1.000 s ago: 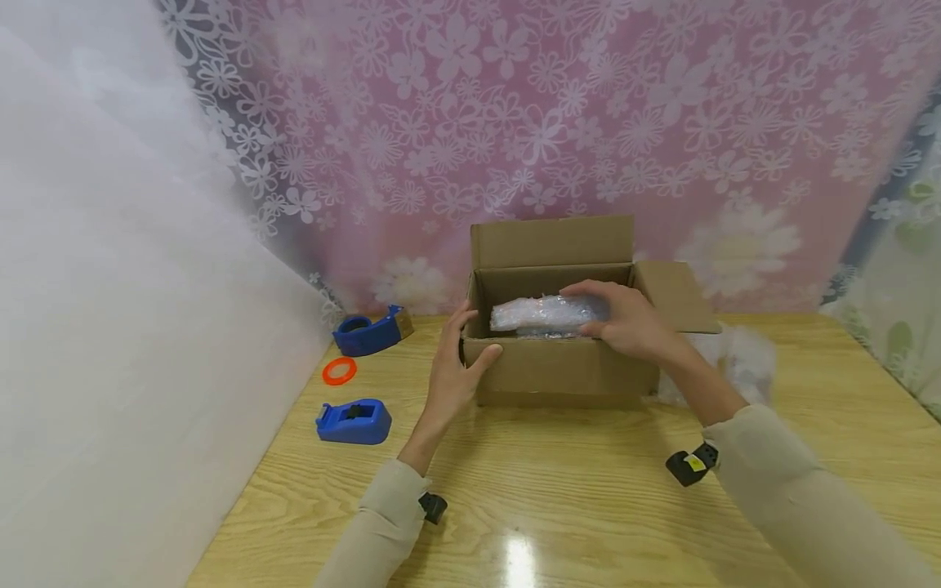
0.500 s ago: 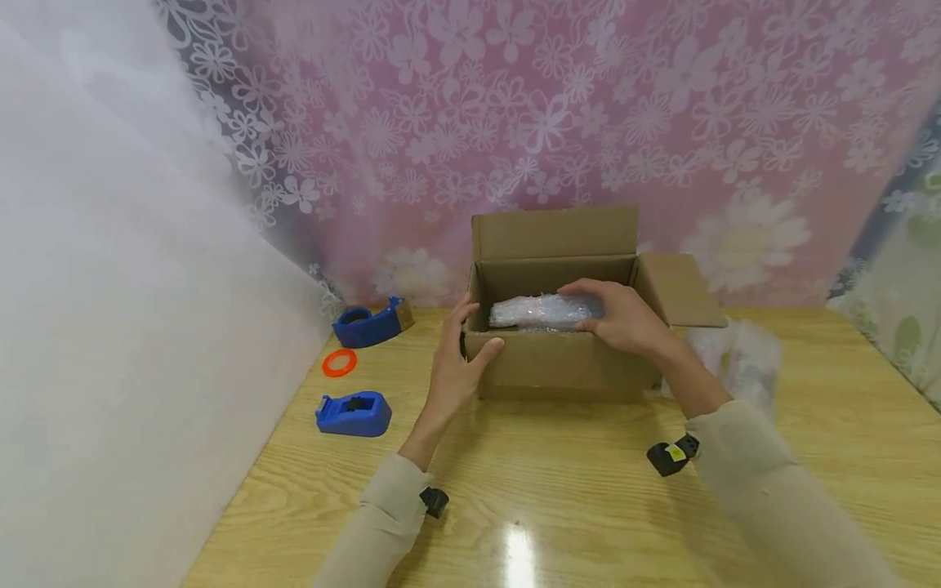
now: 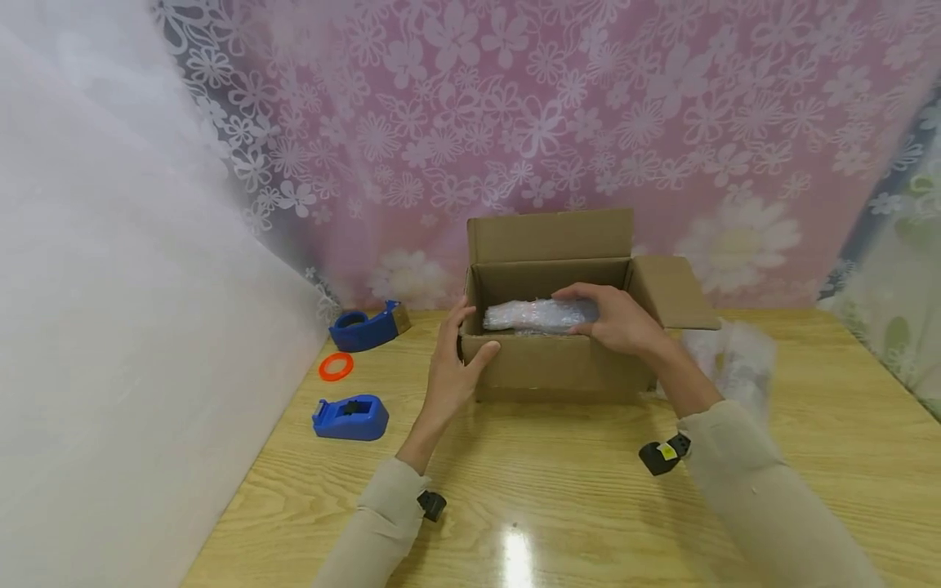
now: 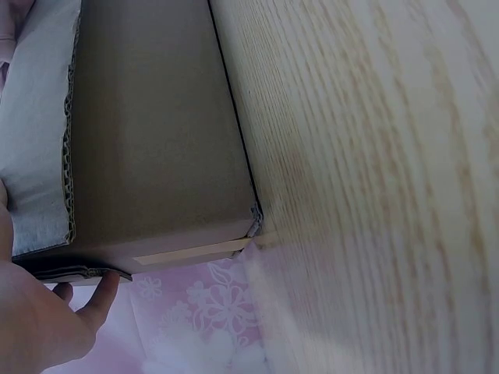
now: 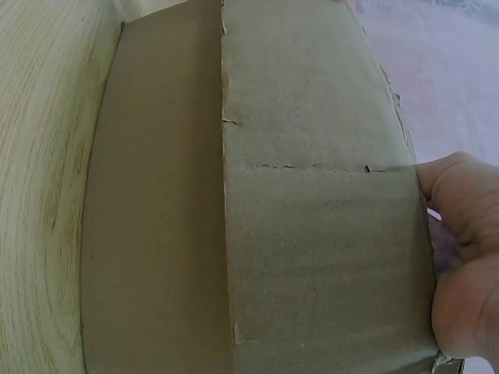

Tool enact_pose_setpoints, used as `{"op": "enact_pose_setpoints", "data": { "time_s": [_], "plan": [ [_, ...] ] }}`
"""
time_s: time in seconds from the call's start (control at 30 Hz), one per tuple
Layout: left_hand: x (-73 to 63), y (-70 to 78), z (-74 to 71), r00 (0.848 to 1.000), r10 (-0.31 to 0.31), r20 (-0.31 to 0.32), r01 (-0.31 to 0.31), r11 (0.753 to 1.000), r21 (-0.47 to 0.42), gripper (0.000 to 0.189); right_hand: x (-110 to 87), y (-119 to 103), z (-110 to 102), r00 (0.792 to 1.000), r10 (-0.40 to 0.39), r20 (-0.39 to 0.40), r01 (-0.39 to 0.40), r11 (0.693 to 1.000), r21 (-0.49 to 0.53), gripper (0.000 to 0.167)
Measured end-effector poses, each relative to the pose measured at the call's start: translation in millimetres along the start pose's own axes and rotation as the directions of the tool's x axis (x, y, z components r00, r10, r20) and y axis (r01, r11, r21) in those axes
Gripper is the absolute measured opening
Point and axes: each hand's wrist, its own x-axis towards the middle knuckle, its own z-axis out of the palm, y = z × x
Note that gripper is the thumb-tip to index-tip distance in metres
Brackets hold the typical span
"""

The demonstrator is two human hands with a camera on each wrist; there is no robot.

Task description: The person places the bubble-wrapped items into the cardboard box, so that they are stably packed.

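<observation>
An open cardboard box (image 3: 555, 367) stands on the table with its back and right flaps raised or folded outward. My left hand (image 3: 450, 371) grips its left end, thumb over the front rim and fingers along the side; the left wrist view shows those fingers (image 4: 100, 300) at the box edge. A bubble-wrapped bundle (image 3: 522, 315) lies lengthwise inside the box. Its right end is between the thumb and fingers of my right hand (image 3: 623, 323), which reaches over the front wall. What the wrapping contains cannot be made out. More clear wrap shows beneath the bundle.
Left of the box are a blue tape gun (image 3: 366, 330), an orange ring (image 3: 336, 367) and a blue tape dispenser (image 3: 350, 418). Clear bubble-wrapped items (image 3: 746, 367) lie right of the box. A floral curtain (image 3: 544, 147) hangs close behind it.
The bundle has settled slightly lower in the box and a little to the left, with my right hand still holding it. My right forearm has swung inward. The left hand keeps its grip.
</observation>
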Motion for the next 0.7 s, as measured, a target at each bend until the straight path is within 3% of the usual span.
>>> {"op": "enact_pose_setpoints", "data": {
  "time_s": [0.23, 0.43, 0.7],
  "plan": [
    [-0.7, -1.7, 0.1, 1.0, 0.01, 0.002, -0.01, 1.0, -0.004, 0.07, -0.2, 0.8, -0.2, 1.0, -0.011, 0.007, 0.011, 1.0, 0.008, 0.055],
    [-1.6, -2.0, -0.3, 1.0, 0.004, 0.005, -0.004, 1.0, -0.003, 0.068, -2.2, 3.3, -2.2, 1.0, 0.02, 0.006, -0.021, 0.997, 0.079, 0.063],
    [-1.3, -1.1, -0.3, 1.0, 0.019, -0.001, -0.019, 1.0, 0.007, 0.069, -4.7, 5.2, -5.0, 0.999, 0.051, -0.012, -0.049, 0.992, 0.118, 0.058]
  ]
}}
